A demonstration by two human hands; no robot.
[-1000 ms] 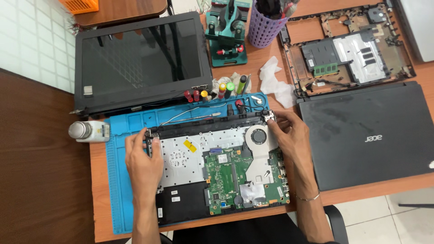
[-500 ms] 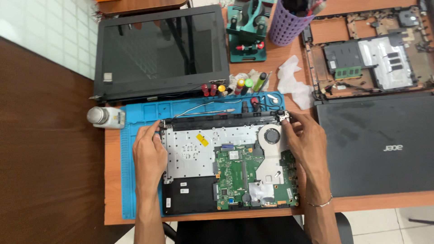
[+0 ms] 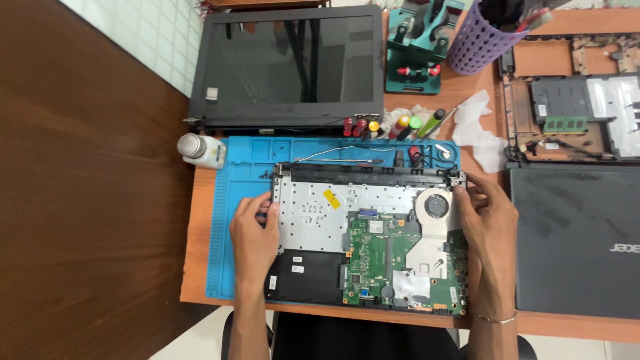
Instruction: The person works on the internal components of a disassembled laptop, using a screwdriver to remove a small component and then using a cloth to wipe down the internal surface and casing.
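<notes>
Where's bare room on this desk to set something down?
Bare blue mat lies left of the left hand, below the white bottle. Bare wood borders the mat's left edge. Crowded: mat's top edge with small bottles, and beside the right hand.

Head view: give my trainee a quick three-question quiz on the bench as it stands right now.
1. True or false: both hands grip the opened laptop base at its side edges.
2. Which sits nearest the right hand? A) the cooling fan B) the white bottle C) the purple basket
3. Fill in: the opened laptop base lies on a ____ work mat.

Key
1. True. The left hand holds the left edge, the right hand the right edge by the hinge corner.
2. A. The fan is just inside the right edge; the bottle stands off the mat's far left corner, the basket at the back of the desk.
3. Blue.
</notes>
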